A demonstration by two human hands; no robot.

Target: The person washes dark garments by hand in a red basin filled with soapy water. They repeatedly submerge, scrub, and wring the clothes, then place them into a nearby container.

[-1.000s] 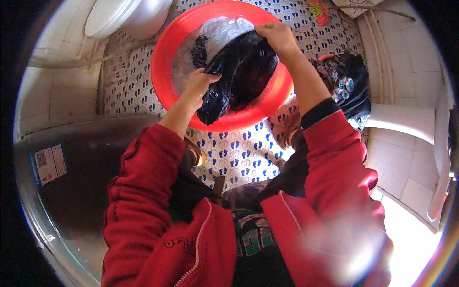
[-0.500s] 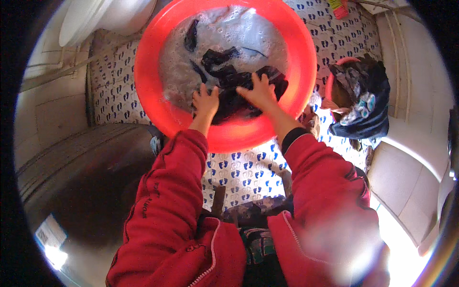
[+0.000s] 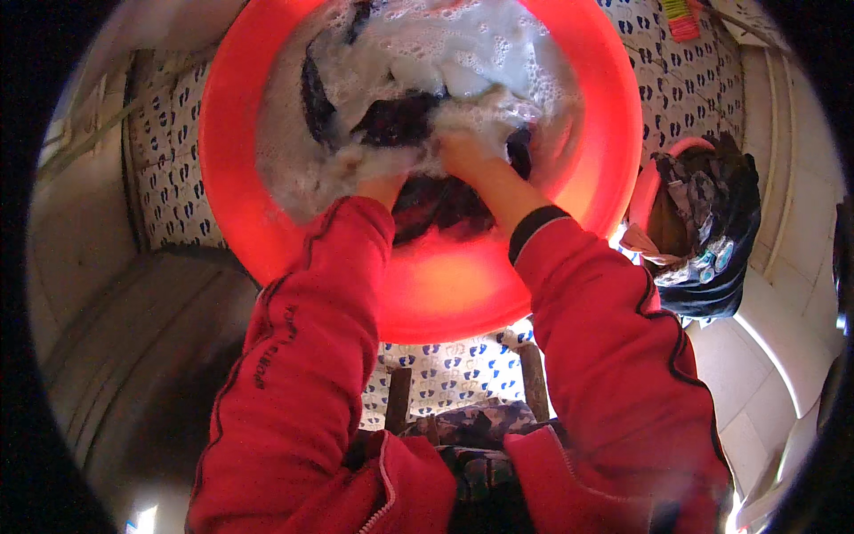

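While pale tiled walls [image 3: 814, 178] close in on the right, a white floor [image 3: 694, 111] printed with small blue and grey footprints spreads beneath everything. A wide red basin [image 3: 445, 298] stands on it in front of the person, and a dark, smooth-sided object [image 3: 169, 329] fills the lower left. Beside the basin on the right, a heap of clothes [image 3: 712, 214] spills over the rim of a smaller pink tub [image 3: 644, 198]. A bright pink and green brush head [image 3: 681, 20] shows near the top edge.

Inside the basin, soapy water [image 3: 480, 53] surrounds dark cloth [image 3: 400, 118], which lies partly sunk, with pieces breaking the surface between, in front of and beyond the hands. Half a second earlier, both hands were spread in plain sight on top of the cloth; now they have gone down into the water, the foam around them is churned up, and the basin takes up more of the view.

The right hand [image 3: 464, 153] is under to about the knuckles, next to the cloth, its fingers hidden by suds. The left hand [image 3: 382, 182] is blurred and covered by foam almost to the wrist. How far open either one is, or whether it grips the cloth, cannot be told.
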